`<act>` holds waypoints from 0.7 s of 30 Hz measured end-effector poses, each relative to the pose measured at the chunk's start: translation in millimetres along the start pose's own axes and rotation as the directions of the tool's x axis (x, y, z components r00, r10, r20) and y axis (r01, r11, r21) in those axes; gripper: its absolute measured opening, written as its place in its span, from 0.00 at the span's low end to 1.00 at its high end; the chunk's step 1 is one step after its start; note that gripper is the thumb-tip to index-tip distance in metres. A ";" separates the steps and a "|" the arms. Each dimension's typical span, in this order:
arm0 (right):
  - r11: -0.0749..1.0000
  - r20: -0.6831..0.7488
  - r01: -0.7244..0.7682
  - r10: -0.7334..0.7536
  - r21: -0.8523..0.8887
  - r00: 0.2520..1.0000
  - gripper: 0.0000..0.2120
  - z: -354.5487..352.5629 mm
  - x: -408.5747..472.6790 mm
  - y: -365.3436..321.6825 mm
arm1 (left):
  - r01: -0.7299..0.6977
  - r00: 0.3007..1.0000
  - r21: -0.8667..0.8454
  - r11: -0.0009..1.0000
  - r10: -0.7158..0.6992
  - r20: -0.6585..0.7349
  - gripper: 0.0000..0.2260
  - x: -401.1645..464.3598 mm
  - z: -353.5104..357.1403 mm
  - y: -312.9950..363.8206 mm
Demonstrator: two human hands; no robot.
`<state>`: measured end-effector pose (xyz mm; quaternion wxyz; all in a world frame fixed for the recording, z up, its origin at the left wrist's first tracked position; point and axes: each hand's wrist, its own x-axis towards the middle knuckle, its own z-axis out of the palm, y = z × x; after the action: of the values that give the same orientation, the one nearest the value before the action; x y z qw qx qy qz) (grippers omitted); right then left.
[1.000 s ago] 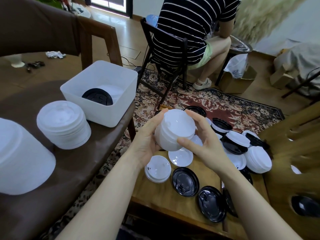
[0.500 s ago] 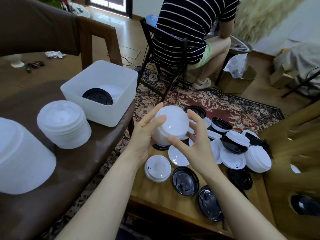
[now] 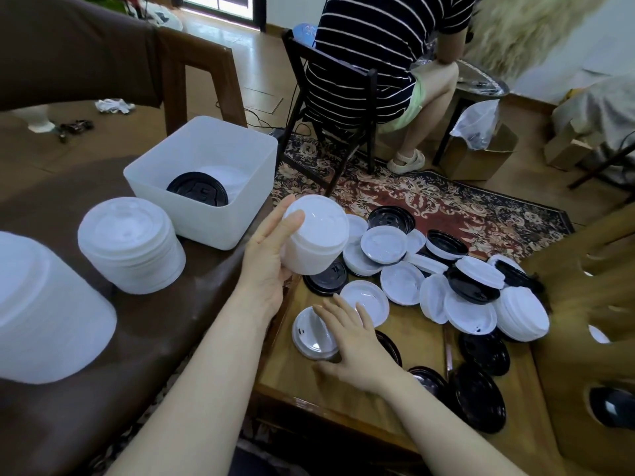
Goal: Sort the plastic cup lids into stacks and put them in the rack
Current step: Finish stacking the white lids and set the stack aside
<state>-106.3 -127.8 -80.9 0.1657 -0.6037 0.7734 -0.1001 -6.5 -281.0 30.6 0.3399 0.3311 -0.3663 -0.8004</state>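
Observation:
My left hand holds a tall stack of white lids tilted on its side above the gap between the brown bench and the low wooden table. My right hand lies with spread fingers on a small stack of white lids near the table's left edge. Loose white lids and black lids lie scattered over the table. A white plastic bin on the bench holds a black lid and white ones.
Two finished white stacks stand on the brown bench: a middle stack and a big near stack. A person in a striped shirt sits on a black chair beyond the patterned rug. A wooden frame rises at right.
My right hand has let go of the tall stack and dropped onto the small white stack on the table. My left hand alone now holds the tall stack, shifted slightly left.

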 end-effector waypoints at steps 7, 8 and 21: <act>0.926 -0.188 -0.049 0.127 0.375 0.974 0.36 -19.9 -8.4 -3.3 | 0.002 1.000 0.000 1.000 -0.002 -0.006 0.11 0.5 1.1 0.0; 0.875 -0.230 -0.058 0.189 0.480 0.955 0.35 -31.1 -11.8 -3.6 | 0.000 1.000 0.005 1.000 0.000 -0.008 0.11 0.4 0.6 0.5; 0.836 -0.317 0.156 0.022 0.526 0.948 0.39 -154.2 -23.4 -5.1 | 0.165 0.938 0.174 0.971 -0.209 0.276 0.19 -19.3 16.6 -13.6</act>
<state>-154.8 -113.4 66.7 0.2033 -0.5353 0.7071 -0.4149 -12.9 -253.0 33.5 0.1787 0.2669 -0.4377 -0.8398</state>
